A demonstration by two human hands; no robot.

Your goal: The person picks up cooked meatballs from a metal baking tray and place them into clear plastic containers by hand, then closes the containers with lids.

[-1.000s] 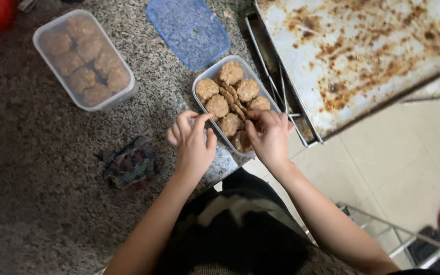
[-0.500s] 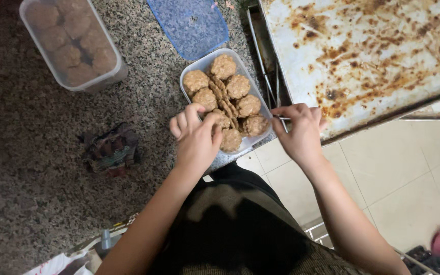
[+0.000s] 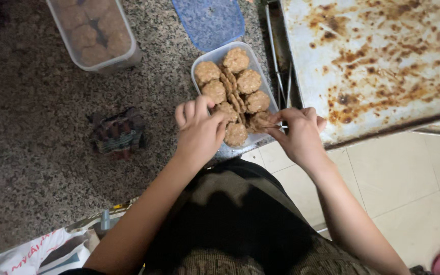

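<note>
A clear plastic container (image 3: 202,55) on the speckled stone counter (image 3: 36,153) holds several round brown cookies (image 3: 236,59). My left hand (image 3: 199,130) rests on the near end of the container, fingers curled over the cookies there. My right hand (image 3: 299,135) pinches a cookie (image 3: 260,121) at the container's near right corner, pressing it in among the others. Some cookies stand on edge down the middle of the container.
A second clear container (image 3: 95,33) full of cookies sits at the back left. A blue lid (image 3: 209,20) lies behind the near container. A greasy, stained baking tray (image 3: 378,61) lies to the right. A dark crumpled cloth (image 3: 117,133) lies on the counter. Tiled floor (image 3: 408,193) shows below.
My right hand has come back from the baking tray's edge to the container and now grips a cookie at its near corner. My left hand stayed on the cookies.
</note>
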